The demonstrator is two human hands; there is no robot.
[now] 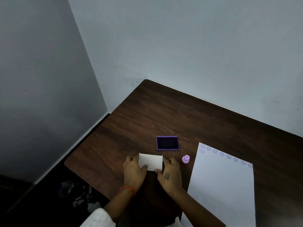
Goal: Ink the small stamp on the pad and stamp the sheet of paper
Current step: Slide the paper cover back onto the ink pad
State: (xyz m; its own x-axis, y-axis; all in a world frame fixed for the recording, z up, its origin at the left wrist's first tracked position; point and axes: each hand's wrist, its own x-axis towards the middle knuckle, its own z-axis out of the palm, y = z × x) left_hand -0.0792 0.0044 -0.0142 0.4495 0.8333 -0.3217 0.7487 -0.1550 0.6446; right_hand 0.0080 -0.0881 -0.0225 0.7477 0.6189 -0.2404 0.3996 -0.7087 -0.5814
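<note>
I see the sheet of paper (224,185) at right, stamped along its far edge; ink pad (167,143) open. Left hand (133,171) and right hand (169,173) pinch a white lid (150,161), probably the pad's. Small stamp (185,159) stands untouched between; next, set lid down, grasp stamp.

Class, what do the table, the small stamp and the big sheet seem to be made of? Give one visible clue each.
Table: dark wood or wood-look laminate, grain streaks, slight sheen.
Small stamp: probably plastic, smooth moulded lilac body.
Sheet: matte white paper, thin, flat, carrying purple stamp marks.

Both hands (151,171) low, fingers curled
</note>
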